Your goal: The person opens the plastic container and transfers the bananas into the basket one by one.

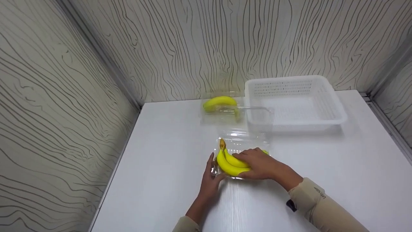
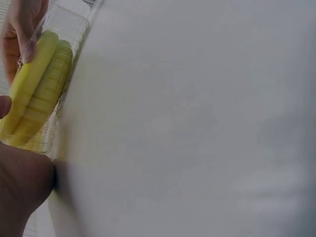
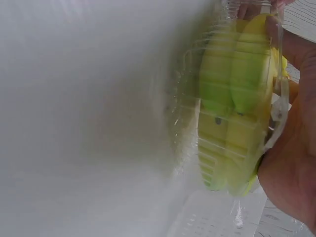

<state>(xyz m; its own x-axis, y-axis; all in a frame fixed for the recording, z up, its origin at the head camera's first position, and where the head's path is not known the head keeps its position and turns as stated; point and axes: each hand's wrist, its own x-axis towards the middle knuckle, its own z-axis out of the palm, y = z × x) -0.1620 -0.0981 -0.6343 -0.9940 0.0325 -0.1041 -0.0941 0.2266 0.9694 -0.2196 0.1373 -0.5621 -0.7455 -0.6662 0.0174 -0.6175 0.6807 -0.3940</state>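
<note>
A clear plastic clamshell container (image 1: 239, 178) lies on the table with its lid (image 1: 257, 112) raised behind it. In it is a bunch of yellow bananas (image 1: 230, 167) with a brown stem at the far left. From above, my right hand (image 1: 262, 164) grips the bananas, its fingers over them and its thumb on the near side. My left hand (image 1: 210, 183) holds the container's near left corner. The left wrist view has the bananas (image 2: 39, 89) inside the container. Through the ribbed wall (image 3: 187, 128), the right wrist view shows banana tips, partly blurred.
Against the back wall stands another clear container (image 1: 206, 119) with a banana (image 1: 220, 102) in it, partly behind the raised lid. To its right is a white perforated plastic basket (image 1: 338, 116). Patterned panels (image 1: 193, 48) border the white table (image 1: 154, 161) at the back and sides.
</note>
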